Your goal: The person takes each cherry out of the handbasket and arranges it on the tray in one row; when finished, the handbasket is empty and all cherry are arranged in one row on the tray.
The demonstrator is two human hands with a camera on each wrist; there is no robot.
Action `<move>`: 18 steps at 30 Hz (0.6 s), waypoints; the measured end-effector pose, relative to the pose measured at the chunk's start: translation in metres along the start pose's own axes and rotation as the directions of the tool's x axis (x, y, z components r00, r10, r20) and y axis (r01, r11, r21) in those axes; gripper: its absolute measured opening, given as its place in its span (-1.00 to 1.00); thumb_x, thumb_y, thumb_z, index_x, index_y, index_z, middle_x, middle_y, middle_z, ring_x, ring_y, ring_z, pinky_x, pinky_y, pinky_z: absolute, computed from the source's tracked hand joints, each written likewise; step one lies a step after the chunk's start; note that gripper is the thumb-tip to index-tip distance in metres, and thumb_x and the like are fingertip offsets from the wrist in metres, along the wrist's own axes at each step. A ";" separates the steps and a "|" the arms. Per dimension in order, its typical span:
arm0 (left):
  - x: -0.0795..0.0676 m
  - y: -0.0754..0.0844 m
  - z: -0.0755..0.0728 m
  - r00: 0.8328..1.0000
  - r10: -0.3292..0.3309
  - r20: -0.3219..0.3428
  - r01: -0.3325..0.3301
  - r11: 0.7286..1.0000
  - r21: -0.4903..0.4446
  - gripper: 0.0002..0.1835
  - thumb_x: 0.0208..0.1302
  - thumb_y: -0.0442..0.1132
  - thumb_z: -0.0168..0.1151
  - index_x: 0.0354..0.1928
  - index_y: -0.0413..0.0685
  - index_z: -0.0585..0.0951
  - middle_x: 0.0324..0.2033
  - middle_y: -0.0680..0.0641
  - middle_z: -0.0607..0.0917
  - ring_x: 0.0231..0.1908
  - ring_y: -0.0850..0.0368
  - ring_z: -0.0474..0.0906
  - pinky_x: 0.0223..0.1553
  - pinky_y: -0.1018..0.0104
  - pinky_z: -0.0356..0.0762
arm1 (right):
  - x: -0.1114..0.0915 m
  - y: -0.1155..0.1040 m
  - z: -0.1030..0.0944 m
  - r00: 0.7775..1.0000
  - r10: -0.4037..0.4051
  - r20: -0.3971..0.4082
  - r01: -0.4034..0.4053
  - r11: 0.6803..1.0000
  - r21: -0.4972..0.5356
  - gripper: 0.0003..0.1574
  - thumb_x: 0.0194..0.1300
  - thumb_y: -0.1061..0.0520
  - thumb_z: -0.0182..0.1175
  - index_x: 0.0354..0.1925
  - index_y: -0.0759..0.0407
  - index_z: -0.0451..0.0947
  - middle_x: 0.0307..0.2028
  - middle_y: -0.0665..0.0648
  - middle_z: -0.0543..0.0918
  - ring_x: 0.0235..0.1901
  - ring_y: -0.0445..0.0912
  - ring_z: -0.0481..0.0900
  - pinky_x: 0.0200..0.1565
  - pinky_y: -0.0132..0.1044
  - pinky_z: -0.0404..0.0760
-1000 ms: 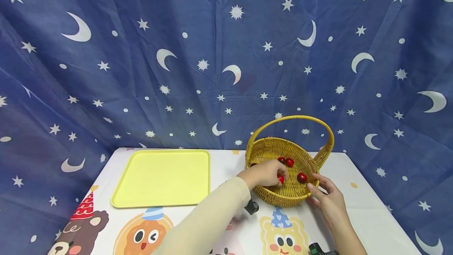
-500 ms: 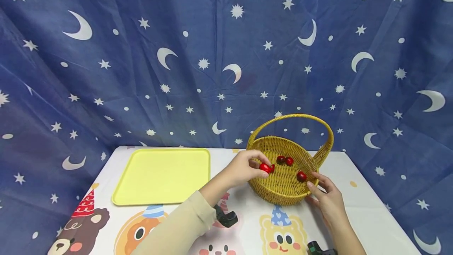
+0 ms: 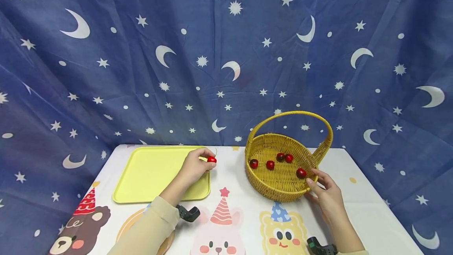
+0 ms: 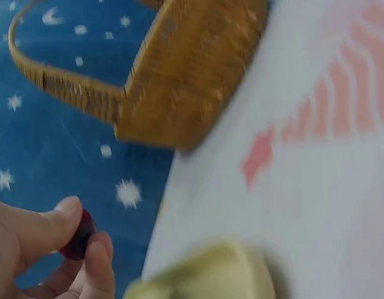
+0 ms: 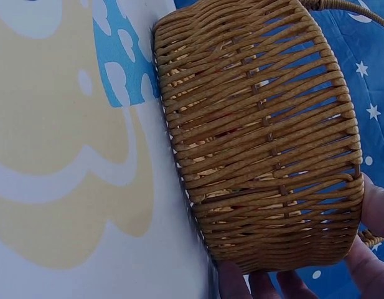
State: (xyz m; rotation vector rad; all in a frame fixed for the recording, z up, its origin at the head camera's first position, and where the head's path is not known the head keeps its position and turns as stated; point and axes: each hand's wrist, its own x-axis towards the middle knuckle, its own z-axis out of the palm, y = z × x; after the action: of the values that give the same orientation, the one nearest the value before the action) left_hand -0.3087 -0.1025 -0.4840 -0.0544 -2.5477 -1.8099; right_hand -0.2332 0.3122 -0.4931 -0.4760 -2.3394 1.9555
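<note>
My left hand pinches a red cherry between thumb and fingers, over the right edge of the yellow tray. A thin stem rises from this cherry, which looks dark in the left wrist view. At the right, my right hand grips the near right rim of the wicker basket. Its fingertips show along the basket's side in the right wrist view. Inside the basket lie several cherries, spread over the woven bottom.
The basket's tall arched handle stands above it. A white cloth printed with cartoon animals covers the table. Behind hangs a blue curtain with moons and stars. Each wrist carries a black strap device.
My left hand has lifted a cherry out of the basket and carried it left to the tray's edge. My right hand stays on the basket rim.
</note>
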 end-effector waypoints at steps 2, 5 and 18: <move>0.002 -0.008 -0.006 0.999 -0.028 -0.018 0.029 0.999 0.022 -0.70 0.19 -0.51 0.51 -0.04 -0.18 0.75 -0.06 -0.21 0.73 -0.43 0.10 0.65 -0.32 0.24 0.73 | 0.001 0.000 0.000 1.000 -0.002 0.000 0.002 1.000 0.007 -0.26 0.61 0.11 0.24 0.61 0.12 0.25 0.55 0.26 0.22 0.01 -0.36 0.61 -0.02 -0.36 0.78; 0.004 -0.018 -0.011 0.997 -0.070 -0.030 0.072 0.996 0.058 -0.72 0.18 -0.51 0.51 -0.07 -0.17 0.74 -0.08 -0.21 0.73 -0.43 0.10 0.64 -0.37 0.26 0.70 | 0.001 0.000 0.000 1.000 0.001 0.002 -0.001 1.000 0.011 -0.26 0.61 0.11 0.23 0.61 0.12 0.26 0.56 0.27 0.22 0.01 -0.37 0.62 -0.02 -0.36 0.78; 0.007 -0.036 -0.018 0.994 -0.080 -0.072 0.096 0.961 0.260 -0.75 0.17 -0.36 0.60 -0.14 -0.09 0.73 -0.19 -0.09 0.75 -0.16 0.01 0.61 -0.06 0.20 0.50 | 0.000 0.001 0.000 1.000 -0.002 -0.001 0.002 1.000 0.003 -0.27 0.63 0.11 0.20 0.62 0.09 0.25 0.59 0.28 0.21 0.01 -0.37 0.62 0.04 -0.29 0.79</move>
State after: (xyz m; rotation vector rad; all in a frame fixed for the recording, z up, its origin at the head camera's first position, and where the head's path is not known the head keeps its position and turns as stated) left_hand -0.3171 -0.1312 -0.5115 0.1178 -2.7615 -1.4548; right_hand -0.2334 0.3124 -0.4937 -0.4748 -2.3353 1.9565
